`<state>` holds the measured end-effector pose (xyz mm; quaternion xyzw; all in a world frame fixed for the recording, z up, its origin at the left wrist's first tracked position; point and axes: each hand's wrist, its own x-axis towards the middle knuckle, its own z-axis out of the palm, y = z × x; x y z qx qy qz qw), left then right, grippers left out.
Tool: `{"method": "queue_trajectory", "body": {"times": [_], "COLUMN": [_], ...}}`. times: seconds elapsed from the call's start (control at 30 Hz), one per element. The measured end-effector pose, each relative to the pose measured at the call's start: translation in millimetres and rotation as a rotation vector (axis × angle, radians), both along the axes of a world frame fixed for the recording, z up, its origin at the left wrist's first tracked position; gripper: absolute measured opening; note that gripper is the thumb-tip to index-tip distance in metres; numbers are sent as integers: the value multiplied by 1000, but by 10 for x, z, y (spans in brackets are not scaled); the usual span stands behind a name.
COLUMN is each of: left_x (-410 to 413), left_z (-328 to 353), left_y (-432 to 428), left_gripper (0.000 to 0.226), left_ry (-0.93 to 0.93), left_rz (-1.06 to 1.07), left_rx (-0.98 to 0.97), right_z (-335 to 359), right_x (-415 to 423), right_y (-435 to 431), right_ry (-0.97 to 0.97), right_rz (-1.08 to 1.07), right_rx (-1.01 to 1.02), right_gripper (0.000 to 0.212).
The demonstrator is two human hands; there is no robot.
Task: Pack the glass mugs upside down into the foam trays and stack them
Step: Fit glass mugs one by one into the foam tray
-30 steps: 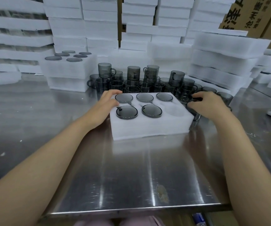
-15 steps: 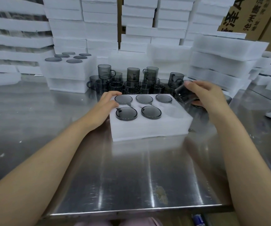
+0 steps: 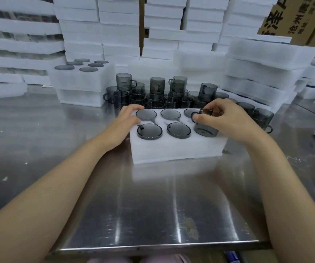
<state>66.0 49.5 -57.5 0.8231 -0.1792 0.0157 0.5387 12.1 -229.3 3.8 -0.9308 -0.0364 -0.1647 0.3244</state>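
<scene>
The right hand (image 3: pixel 226 118) pinches an inverted glass mug (image 3: pixel 206 128) by its upturned base, fingers curled, at the near right pocket of the foam tray (image 3: pixel 177 150) on the counter (image 3: pixel 152 205); lower it straight, handle toward its slot; the left hand (image 3: pixel 126 118), fingers flat, steadies the far left corner; cardboard boxes (image 3: pixel 295 18) far right show cropped Chinese print.

5 mugs (image 3: pixel 178 130) in foam tray (image 3: pixel 177 151), loose mugs (image 3: pixel 158 97) behind
</scene>
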Motion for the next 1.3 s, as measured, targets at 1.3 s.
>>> {"method": "queue_trajectory", "body": {"times": [1.3], "left_x": [-103], "left_z": [180], "left_y": [-22], "left_gripper": [58], "left_ry": [331], "left_rz": [260], "left_rx": [399], "right_z": [-237], "right_x": [73], "right_y": [72], "right_ry": [163], "right_rz": [206], "right_rx": [11], "right_gripper": [57]}}
